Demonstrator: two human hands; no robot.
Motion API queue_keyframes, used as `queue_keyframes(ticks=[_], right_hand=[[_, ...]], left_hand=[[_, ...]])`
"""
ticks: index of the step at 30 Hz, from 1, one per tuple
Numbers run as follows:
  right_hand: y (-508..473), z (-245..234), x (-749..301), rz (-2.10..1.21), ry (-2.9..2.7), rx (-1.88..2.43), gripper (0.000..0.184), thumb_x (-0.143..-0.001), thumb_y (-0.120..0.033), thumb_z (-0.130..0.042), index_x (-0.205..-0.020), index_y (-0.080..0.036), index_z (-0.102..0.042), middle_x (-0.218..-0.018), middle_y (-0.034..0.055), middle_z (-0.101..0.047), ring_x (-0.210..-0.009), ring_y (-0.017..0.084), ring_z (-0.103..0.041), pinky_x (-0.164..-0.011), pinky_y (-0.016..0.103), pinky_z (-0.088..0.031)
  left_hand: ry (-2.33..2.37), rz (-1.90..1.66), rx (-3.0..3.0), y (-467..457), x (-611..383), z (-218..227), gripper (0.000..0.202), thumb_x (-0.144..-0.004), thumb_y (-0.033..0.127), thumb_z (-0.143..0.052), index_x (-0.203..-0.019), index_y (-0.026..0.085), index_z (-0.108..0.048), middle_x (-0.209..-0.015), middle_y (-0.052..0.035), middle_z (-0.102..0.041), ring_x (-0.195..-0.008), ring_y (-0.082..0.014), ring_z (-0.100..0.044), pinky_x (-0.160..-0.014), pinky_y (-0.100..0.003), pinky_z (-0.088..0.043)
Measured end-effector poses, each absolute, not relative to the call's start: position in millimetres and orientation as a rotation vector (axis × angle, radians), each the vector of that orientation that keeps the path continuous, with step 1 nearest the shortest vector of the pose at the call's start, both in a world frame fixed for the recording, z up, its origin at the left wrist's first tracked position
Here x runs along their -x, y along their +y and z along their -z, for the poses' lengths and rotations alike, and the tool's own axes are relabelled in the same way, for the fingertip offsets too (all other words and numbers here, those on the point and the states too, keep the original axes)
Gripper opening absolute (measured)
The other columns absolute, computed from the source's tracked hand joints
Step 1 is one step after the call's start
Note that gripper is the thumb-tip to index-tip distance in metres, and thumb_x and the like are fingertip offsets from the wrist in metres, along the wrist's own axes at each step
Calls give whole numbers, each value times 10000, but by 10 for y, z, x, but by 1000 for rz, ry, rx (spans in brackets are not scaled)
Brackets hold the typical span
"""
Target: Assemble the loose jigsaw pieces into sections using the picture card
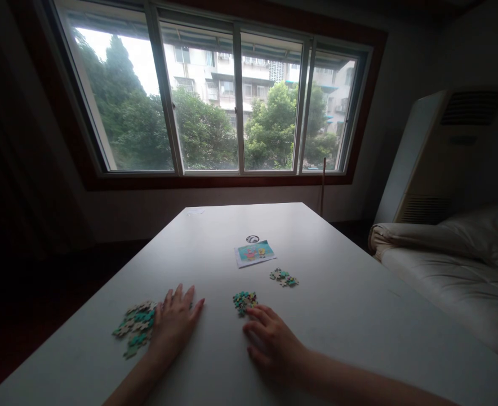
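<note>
My left hand (174, 318) lies flat with its fingers spread, over the right side of a loose heap of jigsaw puzzle pieces (137, 321), teal and pale grey-beige; part of the heap is hidden under it. My right hand (272, 338) has loosely curled fingers, and its fingertips touch the near edge of a small cluster of puzzle pieces (244, 300) in teal, yellow and dark colours. Whether a piece sits between those fingers cannot be made out. Beyond and to the right lies another small group of pieces (283, 277).
A picture card (254, 254) with a teal scene lies farther up the white table (337, 316), with a round black-and-white item (253, 239) just behind it. A paper scrap (195, 211) lies at the far left corner. A cream sofa (452, 270) stands on the right.
</note>
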State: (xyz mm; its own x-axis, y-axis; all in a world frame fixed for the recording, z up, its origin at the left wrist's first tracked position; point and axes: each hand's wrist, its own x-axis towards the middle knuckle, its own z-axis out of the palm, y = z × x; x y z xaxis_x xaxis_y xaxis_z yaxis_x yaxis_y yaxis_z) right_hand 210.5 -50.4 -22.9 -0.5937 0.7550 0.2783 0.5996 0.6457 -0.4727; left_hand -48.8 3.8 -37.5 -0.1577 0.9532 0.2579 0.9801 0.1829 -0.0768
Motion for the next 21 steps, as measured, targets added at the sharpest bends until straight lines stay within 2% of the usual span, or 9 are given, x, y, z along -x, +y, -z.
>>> queue_keyframes(ticks=[7,13,21], right_hand=[[-506,231,-2105,-462,-2403,1076,292,-792,-260,-565,-1079,-211,-577,-1356,55,-444,-1269,236,-337,-1087,364,-259],[-500,261,-2104,-458,-2409,1081,301,-792,-257,-562,-1089,-207,-570,-1352,59,-444,-1261,233,-342,-1083,357,-263],[-505,226,-2108,-466,-2412,1065,294,-780,-238,-560,-1072,-204,-574,-1341,67,-455,-1251,243,-355,-1068,372,-285]], left_hand=[[-2282,281,1648,38,825,290,555,-869,437,-372,-1341,148,-416,-1443,-157,-331,-1317,-335,-262,-999,-495,-258],[-2574,434,1621,119,1147,392,684,-847,586,-265,-1345,142,-415,-1425,-205,-335,-1299,-405,-274,-954,-603,-257],[-2526,351,1690,127,1085,410,685,-849,584,-248,-1354,148,-403,-1448,-179,-317,-1322,-363,-264,-988,-536,-256]])
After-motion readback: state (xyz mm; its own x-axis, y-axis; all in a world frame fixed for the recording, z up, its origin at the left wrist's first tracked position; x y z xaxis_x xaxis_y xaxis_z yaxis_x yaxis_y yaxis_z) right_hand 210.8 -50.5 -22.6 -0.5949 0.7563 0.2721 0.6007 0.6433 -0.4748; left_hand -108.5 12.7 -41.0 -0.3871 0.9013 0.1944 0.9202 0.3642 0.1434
